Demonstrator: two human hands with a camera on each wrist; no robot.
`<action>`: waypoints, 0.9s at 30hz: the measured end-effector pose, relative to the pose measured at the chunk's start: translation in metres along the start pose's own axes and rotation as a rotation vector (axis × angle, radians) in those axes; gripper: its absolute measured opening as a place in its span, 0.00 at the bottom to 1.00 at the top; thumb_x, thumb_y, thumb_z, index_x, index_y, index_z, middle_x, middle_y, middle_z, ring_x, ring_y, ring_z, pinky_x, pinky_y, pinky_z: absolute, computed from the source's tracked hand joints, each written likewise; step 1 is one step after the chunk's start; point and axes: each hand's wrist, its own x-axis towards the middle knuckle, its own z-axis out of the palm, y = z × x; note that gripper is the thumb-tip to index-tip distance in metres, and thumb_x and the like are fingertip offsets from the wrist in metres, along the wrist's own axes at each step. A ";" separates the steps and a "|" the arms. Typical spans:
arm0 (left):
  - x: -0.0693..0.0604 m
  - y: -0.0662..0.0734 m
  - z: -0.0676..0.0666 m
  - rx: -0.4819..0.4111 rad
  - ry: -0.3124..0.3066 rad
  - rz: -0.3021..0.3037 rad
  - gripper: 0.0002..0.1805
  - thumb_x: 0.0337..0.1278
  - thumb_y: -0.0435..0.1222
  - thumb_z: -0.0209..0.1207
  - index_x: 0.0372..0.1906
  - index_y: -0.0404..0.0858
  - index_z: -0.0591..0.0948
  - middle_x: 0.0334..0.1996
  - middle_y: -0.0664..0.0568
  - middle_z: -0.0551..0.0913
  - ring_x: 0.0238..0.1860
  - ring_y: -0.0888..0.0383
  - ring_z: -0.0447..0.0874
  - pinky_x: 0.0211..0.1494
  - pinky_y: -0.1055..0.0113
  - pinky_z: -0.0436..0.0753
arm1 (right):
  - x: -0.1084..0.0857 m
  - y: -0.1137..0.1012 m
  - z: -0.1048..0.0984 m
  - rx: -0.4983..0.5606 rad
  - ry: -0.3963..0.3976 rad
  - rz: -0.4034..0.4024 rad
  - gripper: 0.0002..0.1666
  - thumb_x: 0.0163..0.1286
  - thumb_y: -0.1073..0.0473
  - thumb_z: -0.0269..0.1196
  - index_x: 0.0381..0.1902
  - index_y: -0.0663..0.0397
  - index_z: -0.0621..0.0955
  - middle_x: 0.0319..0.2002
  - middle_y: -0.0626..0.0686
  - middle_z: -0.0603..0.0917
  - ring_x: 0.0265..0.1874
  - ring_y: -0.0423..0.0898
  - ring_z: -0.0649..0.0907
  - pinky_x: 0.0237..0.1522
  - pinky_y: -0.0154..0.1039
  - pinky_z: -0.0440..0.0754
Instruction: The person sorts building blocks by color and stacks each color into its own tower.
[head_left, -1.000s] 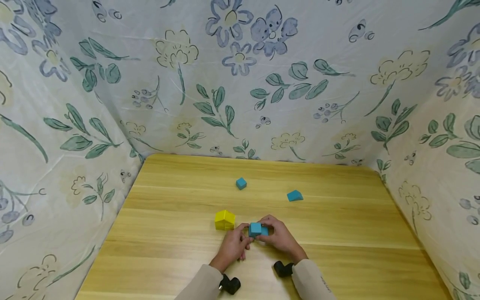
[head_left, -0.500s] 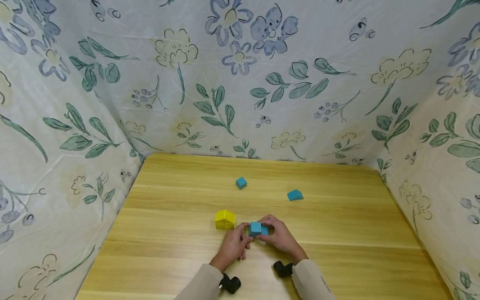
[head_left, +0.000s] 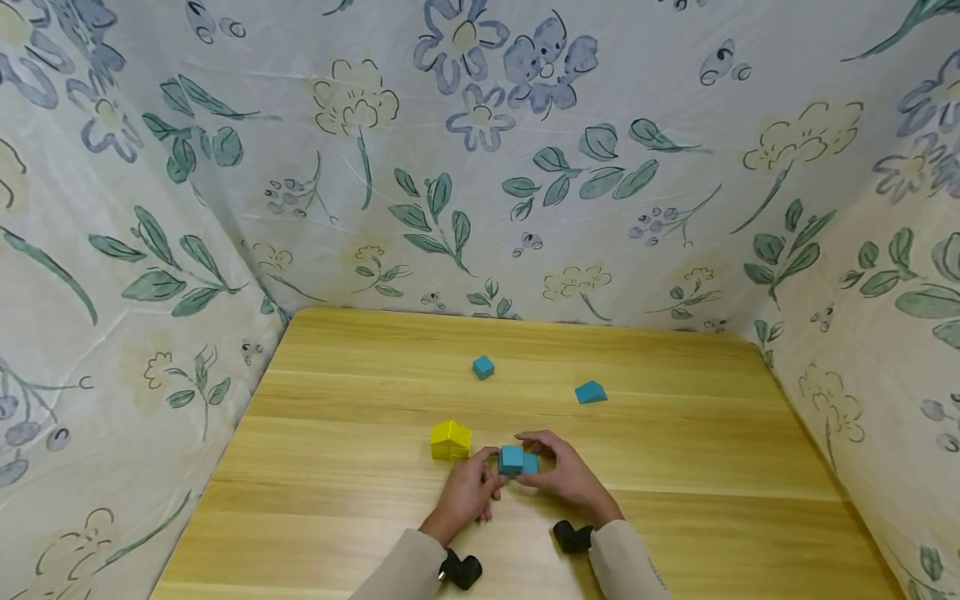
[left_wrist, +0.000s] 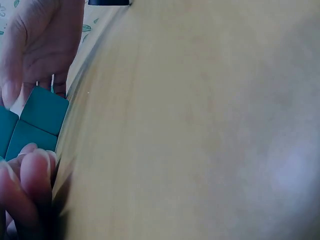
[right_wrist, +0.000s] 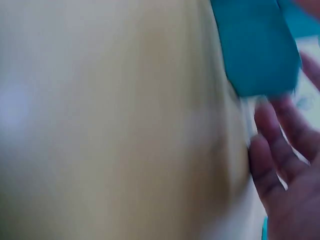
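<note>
Small blue blocks stand together near the table's front: a top block [head_left: 512,456] sits over one at the left, with another blue block [head_left: 531,463] beside it at the right. My left hand [head_left: 465,493] pinches the left side of this group between thumb and index finger. In the left wrist view, its curled fingers [left_wrist: 35,175] touch the lower block [left_wrist: 32,137]. Around the right side, my right hand [head_left: 566,477] is spread, its thumb near the right block and its fingers apart from it. A yellow house-shaped block piece [head_left: 450,440] stands just left of the left hand.
Farther back on the wooden table [head_left: 360,375] lie a blue cube [head_left: 483,367] and a blue block with a sloped side [head_left: 591,392]. Floral cloth [head_left: 480,208] hangs behind and at both sides. Black wrist cameras [head_left: 461,570] sit below both wrists.
The right hand's fingers have spread away from the blue blocks, and the hand has shifted slightly right. The left hand and the other pieces look the same.
</note>
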 end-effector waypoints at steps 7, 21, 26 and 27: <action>0.000 0.001 0.001 -0.011 0.005 -0.012 0.24 0.63 0.33 0.60 0.62 0.33 0.71 0.17 0.55 0.78 0.07 0.64 0.70 0.11 0.67 0.75 | 0.015 0.008 -0.038 0.070 -0.060 -0.026 0.34 0.64 0.63 0.66 0.66 0.62 0.69 0.59 0.64 0.75 0.55 0.62 0.74 0.56 0.58 0.69; 0.000 0.001 -0.001 0.005 0.003 -0.018 0.24 0.63 0.33 0.60 0.63 0.33 0.70 0.18 0.55 0.78 0.07 0.63 0.71 0.12 0.65 0.75 | 0.127 -0.020 -0.057 -0.021 -0.073 0.107 0.30 0.67 0.63 0.64 0.66 0.59 0.71 0.54 0.65 0.74 0.46 0.55 0.76 0.47 0.52 0.75; 0.002 -0.001 0.000 0.009 0.008 -0.016 0.24 0.63 0.33 0.60 0.63 0.34 0.71 0.17 0.56 0.78 0.07 0.63 0.71 0.12 0.64 0.75 | 0.155 -0.017 -0.047 -0.056 -0.110 0.120 0.33 0.66 0.63 0.65 0.67 0.57 0.69 0.50 0.63 0.75 0.43 0.53 0.76 0.43 0.46 0.75; 0.002 -0.001 0.000 0.009 0.008 -0.017 0.24 0.63 0.33 0.60 0.63 0.34 0.71 0.17 0.56 0.78 0.07 0.63 0.71 0.11 0.64 0.75 | 0.159 -0.016 -0.045 -0.067 -0.117 0.121 0.33 0.66 0.63 0.65 0.67 0.56 0.70 0.50 0.62 0.75 0.43 0.53 0.76 0.42 0.44 0.75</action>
